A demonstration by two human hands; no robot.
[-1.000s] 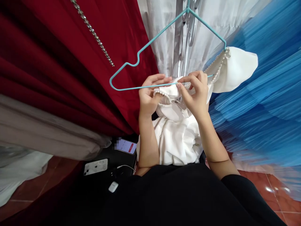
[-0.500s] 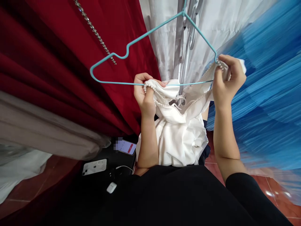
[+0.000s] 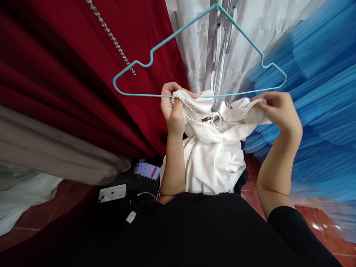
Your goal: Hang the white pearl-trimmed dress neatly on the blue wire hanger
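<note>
A white dress (image 3: 213, 163) with pearl beading along its neckline lies gathered on my lap, its upper part lifted. My left hand (image 3: 174, 109) is closed around one beaded shoulder and also around the bottom bar of a light-blue hanger (image 3: 236, 93). At the other shoulder, my right hand (image 3: 278, 107) pinches the white fabric just below the bar, off the hanger. Both notched ends of the hanger are bare, and its hook is cut off by the top of the view. White ties show between the two shoulders.
Red drapes (image 3: 133, 96) with a beaded chain (image 3: 111, 37) hang at left, blue tulle (image 3: 319, 111) at right, white curtains (image 3: 191, 48) behind. On a black surface to my left lie a white phone (image 3: 112, 193), a lit phone (image 3: 150, 171) and a small white case (image 3: 131, 217).
My right hand has come off the hanger's right end and moved down and right, taking the dress shoulder with it. That end now shows fully. My left hand keeps its hold.
</note>
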